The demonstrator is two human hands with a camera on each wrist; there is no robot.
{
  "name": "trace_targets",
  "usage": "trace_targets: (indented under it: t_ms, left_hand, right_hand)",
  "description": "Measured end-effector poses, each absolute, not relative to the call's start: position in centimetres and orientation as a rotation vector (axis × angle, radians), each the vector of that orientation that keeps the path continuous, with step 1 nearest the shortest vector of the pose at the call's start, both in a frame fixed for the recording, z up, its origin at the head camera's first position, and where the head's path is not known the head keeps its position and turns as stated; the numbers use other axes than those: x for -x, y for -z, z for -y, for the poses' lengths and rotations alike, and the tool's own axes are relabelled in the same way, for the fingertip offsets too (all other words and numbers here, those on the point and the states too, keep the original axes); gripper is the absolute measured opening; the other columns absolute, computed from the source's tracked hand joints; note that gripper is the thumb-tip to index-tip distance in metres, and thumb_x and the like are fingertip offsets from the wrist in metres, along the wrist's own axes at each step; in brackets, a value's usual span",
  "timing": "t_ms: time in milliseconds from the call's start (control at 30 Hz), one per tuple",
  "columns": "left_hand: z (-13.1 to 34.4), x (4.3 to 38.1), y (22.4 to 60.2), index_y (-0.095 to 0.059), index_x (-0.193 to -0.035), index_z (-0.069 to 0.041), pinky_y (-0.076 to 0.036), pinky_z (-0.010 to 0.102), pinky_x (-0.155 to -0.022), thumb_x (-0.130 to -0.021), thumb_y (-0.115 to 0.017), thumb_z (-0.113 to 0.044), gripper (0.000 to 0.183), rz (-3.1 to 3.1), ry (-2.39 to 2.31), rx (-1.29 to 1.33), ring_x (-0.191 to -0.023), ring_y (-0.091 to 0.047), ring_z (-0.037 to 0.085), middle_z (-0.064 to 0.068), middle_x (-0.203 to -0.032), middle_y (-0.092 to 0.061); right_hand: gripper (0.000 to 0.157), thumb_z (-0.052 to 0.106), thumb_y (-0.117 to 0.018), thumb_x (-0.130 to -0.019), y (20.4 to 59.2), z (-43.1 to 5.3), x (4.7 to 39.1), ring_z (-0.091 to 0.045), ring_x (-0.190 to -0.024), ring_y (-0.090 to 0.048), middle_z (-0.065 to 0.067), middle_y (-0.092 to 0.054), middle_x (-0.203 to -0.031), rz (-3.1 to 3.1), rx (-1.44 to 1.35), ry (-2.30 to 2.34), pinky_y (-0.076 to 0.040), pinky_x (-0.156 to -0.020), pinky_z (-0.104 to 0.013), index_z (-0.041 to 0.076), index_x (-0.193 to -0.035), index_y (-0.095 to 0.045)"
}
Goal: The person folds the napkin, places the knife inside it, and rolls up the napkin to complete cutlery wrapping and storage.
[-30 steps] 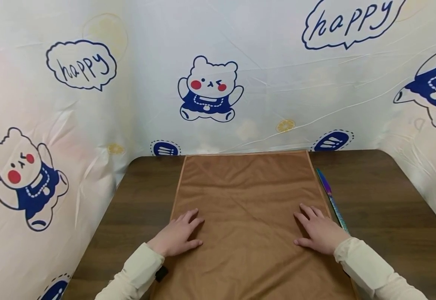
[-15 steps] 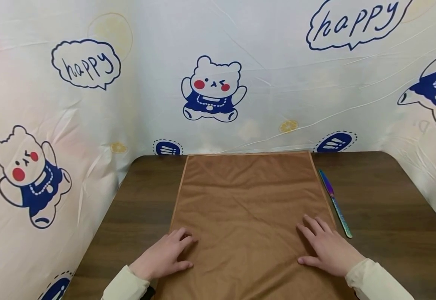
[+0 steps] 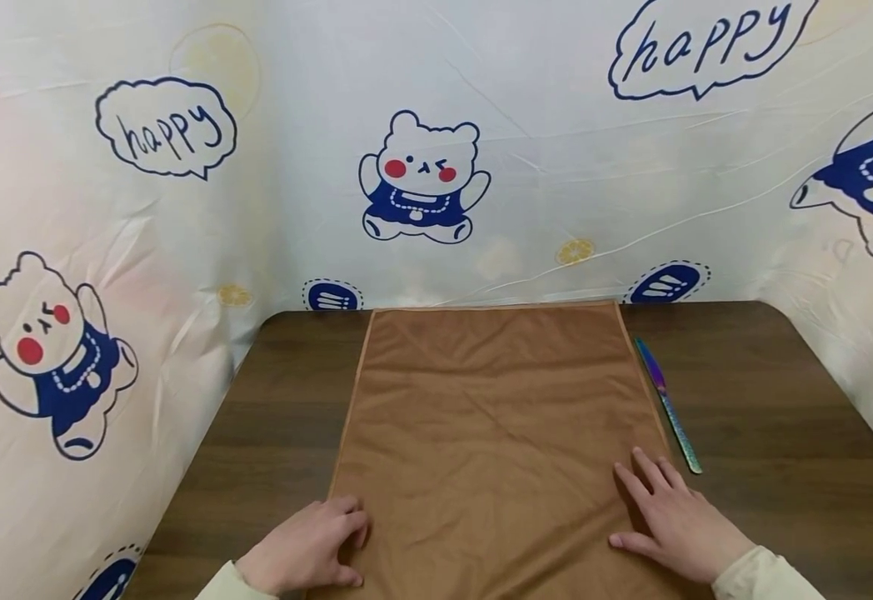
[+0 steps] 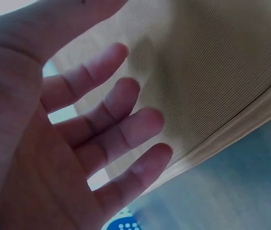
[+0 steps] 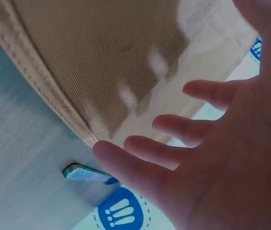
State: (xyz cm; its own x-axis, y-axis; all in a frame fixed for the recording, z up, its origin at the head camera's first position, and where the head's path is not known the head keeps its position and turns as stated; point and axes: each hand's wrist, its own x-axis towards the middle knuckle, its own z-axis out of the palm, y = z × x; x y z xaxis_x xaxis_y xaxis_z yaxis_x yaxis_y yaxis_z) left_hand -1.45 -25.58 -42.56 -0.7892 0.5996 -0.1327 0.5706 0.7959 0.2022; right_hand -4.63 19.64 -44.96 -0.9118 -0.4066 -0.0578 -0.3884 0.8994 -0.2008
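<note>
Brown cloth [image 3: 489,442] spread flat on table [image 3: 781,425], few creases. Your left hand [image 3: 305,546] over its left edge, fingers loose, holding nothing. Your right hand [image 3: 676,525] over right edge, fingers spread, holding nothing. Touching cloth? Can't tell. Knife [image 3: 665,400] just beside cloth, maybe so cloth lies flat.

The cloth [image 3: 481,417] is coloured brown, and fine lines are seen in its weave. The table [image 3: 766,383] is marked with dark brown wood grain. On the knife [image 3: 669,406], blue and purple are shown at the blade, speckled blue-green at the handle. The pale curtain [image 3: 541,83] is printed with navy-dressed, red-cheeked bears [image 3: 417,208] and yellow lemon slices [image 3: 575,251].
</note>
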Motion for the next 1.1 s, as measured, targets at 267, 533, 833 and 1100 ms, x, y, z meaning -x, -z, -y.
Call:
trace_targets:
  t_ms: [267, 533, 833, 1100]
  left_hand:
    - [25.5, 0.3, 42.9, -0.047, -0.068, -0.027, -0.027, 0.020, -0.051, -0.053, -0.077, -0.038, 0.035, -2.764, -0.219, -0.856, -0.053, -0.032, 0.003, -0.017, -0.071, -0.035]
    - [25.8, 0.2, 43.4, -0.046, -0.068, -0.027, -0.026, 0.022, -0.052, -0.054, -0.076, -0.029, 0.033, -2.722, -0.201, -0.799, -0.053, -0.033, 0.003, -0.017, -0.068, -0.036]
    - [25.7, -0.1, 43.0, -0.045, -0.066, -0.028, -0.025, 0.023, -0.052, -0.062, -0.066, -0.062, 0.040, -2.674, -0.206, -0.736, -0.052, -0.033, 0.003, -0.016, -0.067, -0.034]
    - [25.8, 0.1, 43.1, -0.046, -0.066, -0.028, -0.025, 0.024, -0.049, -0.065, -0.057, -0.070, 0.043, -2.570, -0.214, -0.653, -0.050, -0.033, 0.004, -0.016, -0.064, -0.035]
  right_hand:
    - [0.085, 0.067, -0.052, -0.072, 45.6, -19.4, 4.5, -0.050, -0.116, -0.038, -0.026, -0.036, -0.135, -2.981, 0.507, 0.226, -0.044, -0.066, -0.057, 0.004, -0.128, -0.047]
    - [0.096, 0.070, -0.055, -0.066, 45.8, -19.8, 4.2, -0.052, -0.118, -0.034, -0.029, -0.032, -0.136, -2.887, 0.518, 0.269, -0.042, -0.072, -0.059, -0.001, -0.129, -0.043]
    - [0.100, 0.075, -0.052, -0.063, 45.7, -19.7, 3.7, -0.049, -0.120, -0.036, -0.026, -0.033, -0.138, -2.904, 0.567, 0.213, -0.042, -0.076, -0.058, 0.001, -0.130, -0.044]
    - [0.110, 0.080, -0.051, -0.056, 45.6, -19.7, 2.7, -0.048, -0.121, -0.034, -0.026, -0.031, -0.139, -2.853, 0.573, 0.227, -0.044, -0.069, -0.057, 0.000, -0.132, -0.041]
